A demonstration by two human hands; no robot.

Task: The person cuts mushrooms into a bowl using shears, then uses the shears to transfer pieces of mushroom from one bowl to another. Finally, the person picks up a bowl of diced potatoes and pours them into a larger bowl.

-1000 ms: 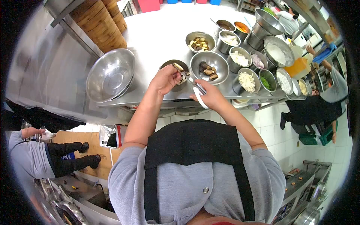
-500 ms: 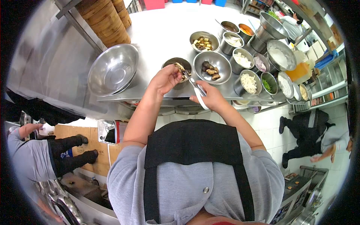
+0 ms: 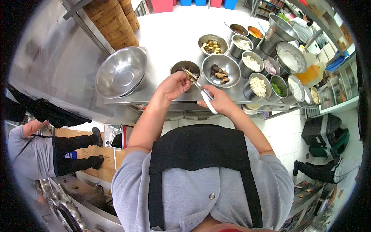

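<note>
steel counter: left hand pinches mushroom, scissors in right hand.

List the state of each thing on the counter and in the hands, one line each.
left hand: pinching a mushroom piece over the small bowl
right hand: gripping scissors, blades at the piece
large bowl: empty, tilted
mushroom bowl: holds a few whole pieces
bamboo steamers: stacked
</note>
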